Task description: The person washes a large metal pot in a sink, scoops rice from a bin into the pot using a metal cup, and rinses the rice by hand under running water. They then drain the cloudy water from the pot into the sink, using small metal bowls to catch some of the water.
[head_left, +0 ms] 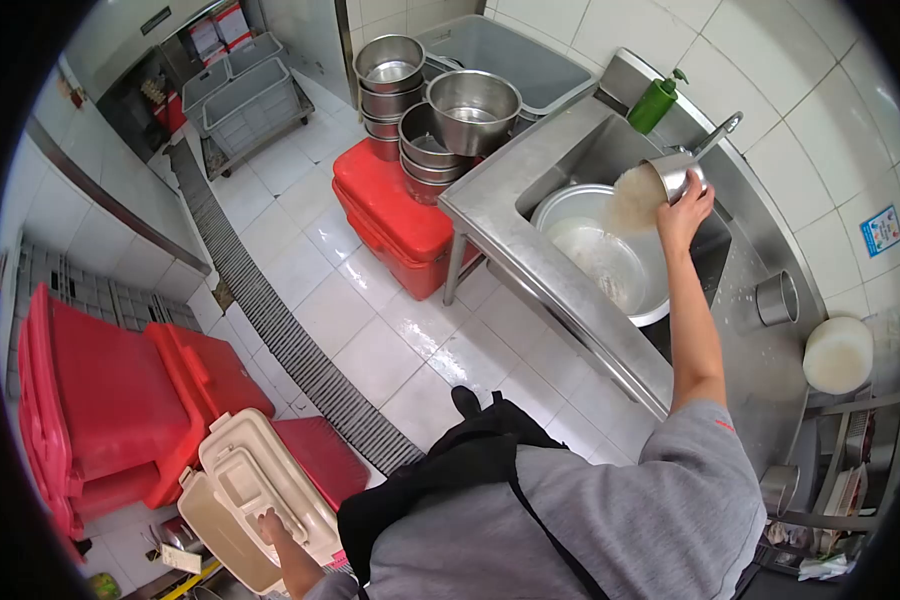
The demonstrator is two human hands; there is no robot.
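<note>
My right hand grips a metal cup tipped on its side above the sink. White grains that look like rice fall from its mouth into a large metal basin, where more whitish stuff lies at the bottom. Low on the left, my left hand is closed on the handle area of a beige lid. The lid sits askew on a beige bin, leaving part of its opening exposed; my fingertips are only partly visible.
Steel sink with a tap and green pump bottle. Stacked metal pots stand by a red cooler box. Another metal cup rests on the counter. Red bins line the left; a floor drain crosses wet tiles.
</note>
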